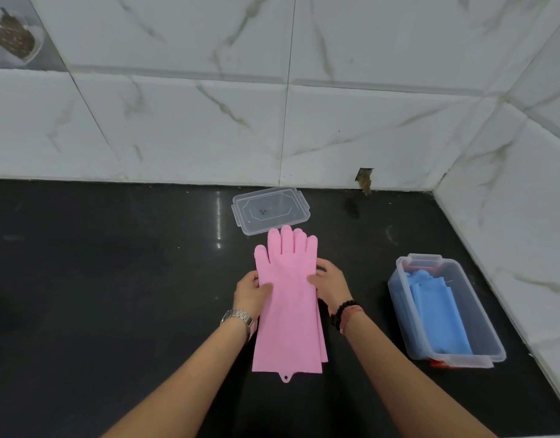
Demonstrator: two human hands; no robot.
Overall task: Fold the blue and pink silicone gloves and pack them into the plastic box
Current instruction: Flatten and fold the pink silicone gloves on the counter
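Wall (209,121): white marbled tiles along the far side and the right side of the scene.
Counter (98,279): black, glossy, flat; it carries every item listed below.
Pink gloves (288,311): stacked flat at the centre, fingers pointing far, cuffs near. The edges of a lower layer show along the right side of the stack. A small hanging tab sticks out at the near cuff edge.
Box (481,314): clear plastic, open, right of the pink gloves and apart from them, close to the right wall.
Blue gloves (436,314): folded, lying inside the box.
Lid (270,210): clear plastic, flat on the counter, far of the pink gloves; the pink fingertips overlap its near edge in this view.
Left hand (251,290): closed on the left edge of the pink gloves at palm level, thumb on top, fingers underneath.
Right hand (330,284): closed on the right edge of the pink gloves, thumb on top, fingers curled around the edge.
Watch (237,319): metal band, on the left wrist.
Bracelet (343,312): dark beads, on the right wrist.
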